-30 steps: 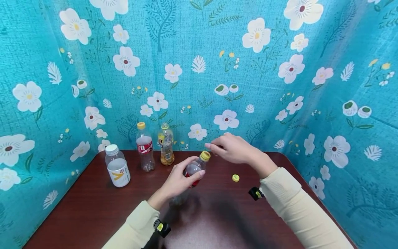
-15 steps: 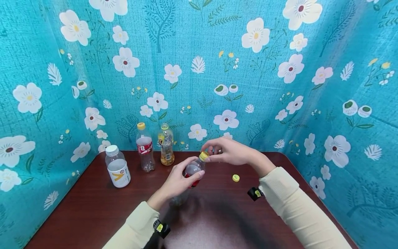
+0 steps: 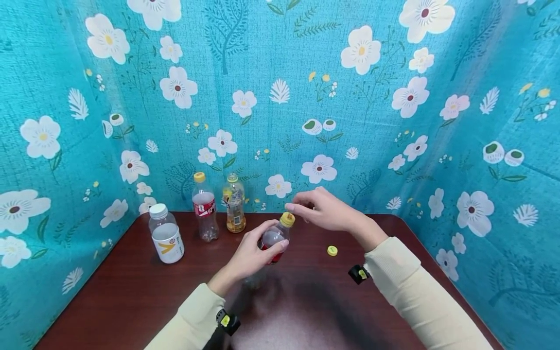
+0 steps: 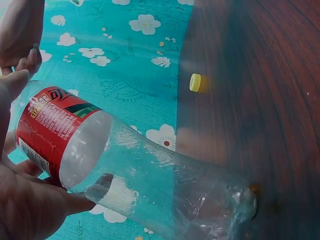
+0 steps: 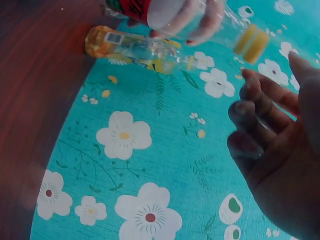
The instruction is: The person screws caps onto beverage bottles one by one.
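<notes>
My left hand (image 3: 250,253) grips a clear plastic soda bottle (image 3: 272,237) around its red label, tilted toward the right. A yellow cap (image 3: 287,219) sits on the bottle's neck. Just beside and above that cap is my right hand (image 3: 325,210), its fingers loosely bent and holding nothing. The right wrist view shows a gap between the fingers (image 5: 245,109) and the cap. In the left wrist view the bottle's clear lower body (image 4: 140,155) reaches down to the dark tabletop. A loose yellow cap (image 3: 332,251) lies on the table to the right.
At the back left of the dark wooden table (image 3: 109,291) stand a white-capped jar (image 3: 167,238), a red-labelled bottle with a yellow cap (image 3: 204,209) and a yellow-labelled bottle (image 3: 235,206). A blue floral curtain (image 3: 271,112) encloses the table's back and sides.
My right hand comes down onto the cap with its fingers around it, then moves off it, up and to the right. The left hand and the bottle stay about where they were.
</notes>
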### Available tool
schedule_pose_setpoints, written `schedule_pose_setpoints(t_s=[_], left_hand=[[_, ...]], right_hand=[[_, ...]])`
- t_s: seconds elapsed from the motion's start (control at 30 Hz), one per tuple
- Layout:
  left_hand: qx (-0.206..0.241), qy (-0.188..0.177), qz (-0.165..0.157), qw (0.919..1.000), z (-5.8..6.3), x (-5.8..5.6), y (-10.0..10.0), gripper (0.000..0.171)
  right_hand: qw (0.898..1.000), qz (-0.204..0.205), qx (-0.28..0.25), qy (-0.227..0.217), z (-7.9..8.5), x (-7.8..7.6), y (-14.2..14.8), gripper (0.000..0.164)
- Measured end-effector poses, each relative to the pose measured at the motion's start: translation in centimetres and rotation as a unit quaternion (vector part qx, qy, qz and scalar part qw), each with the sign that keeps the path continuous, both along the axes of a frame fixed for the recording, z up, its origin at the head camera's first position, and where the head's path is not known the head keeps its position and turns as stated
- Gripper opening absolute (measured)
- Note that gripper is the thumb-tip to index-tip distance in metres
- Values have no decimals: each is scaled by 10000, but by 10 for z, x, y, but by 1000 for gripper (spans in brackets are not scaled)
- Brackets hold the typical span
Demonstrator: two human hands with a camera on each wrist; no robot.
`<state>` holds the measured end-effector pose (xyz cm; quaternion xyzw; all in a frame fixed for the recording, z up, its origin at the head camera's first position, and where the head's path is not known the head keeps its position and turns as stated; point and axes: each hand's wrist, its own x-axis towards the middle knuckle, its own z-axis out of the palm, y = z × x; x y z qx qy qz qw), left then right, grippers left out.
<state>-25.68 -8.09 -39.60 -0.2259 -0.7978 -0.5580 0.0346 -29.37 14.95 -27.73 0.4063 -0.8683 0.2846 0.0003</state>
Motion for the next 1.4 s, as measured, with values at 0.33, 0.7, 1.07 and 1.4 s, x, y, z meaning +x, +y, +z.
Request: schedule_pose_setpoints(t_s=[0.33, 0.7, 1.07, 1.4], left_hand=[[-64, 84, -86, 9999, -1, 0, 0, 49], [-20, 122, -184, 9998, -4, -5, 4, 51], [23, -237, -866, 9960, -2, -1, -5, 54], [165, 562, -558, 9967, -4, -2, 4, 52]], right_hand=[[9937, 510, -70, -1000, -7, -1, -1, 27], [9985, 94, -253, 485, -13, 4, -11, 16], [9928, 834, -430, -750, -15, 0, -2, 27], [9968, 178, -394, 666, -6, 19, -22, 5]])
